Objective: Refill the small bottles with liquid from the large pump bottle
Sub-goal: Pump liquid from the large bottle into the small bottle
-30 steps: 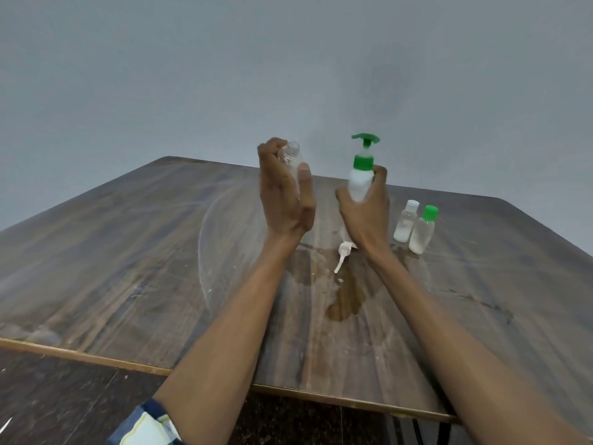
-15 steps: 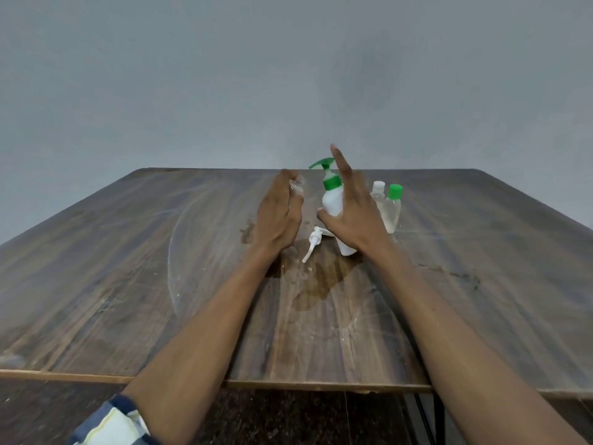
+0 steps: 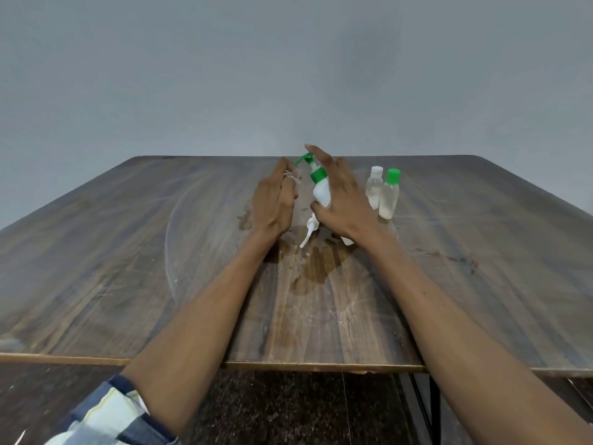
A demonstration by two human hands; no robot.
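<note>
My left hand (image 3: 272, 203) grips a small clear bottle (image 3: 292, 176) whose open neck pokes out above my fingers. Just to its right, the large white pump bottle (image 3: 321, 191) with a green collar and pump head leans left toward that neck. My right hand (image 3: 341, 200) holds its body, and the forefinger lies stretched up onto the green pump head. Two small bottles stand to the right on the table: one with a white cap (image 3: 374, 187), one with a green cap (image 3: 389, 195) and white liquid in it. A loose white pump (image 3: 308, 231) lies between my wrists.
The wooden table (image 3: 128, 268) carries a wet stain (image 3: 316, 268) and pale scuff marks in front of my hands. Its front edge runs across the lower view, with dark speckled floor (image 3: 288, 409) beneath. A grey wall rises behind the table.
Both hands have come down from a raised position to just above the table. The pump bottle has tipped left toward the small bottle, and my right forefinger has stretched up onto its pump head.
</note>
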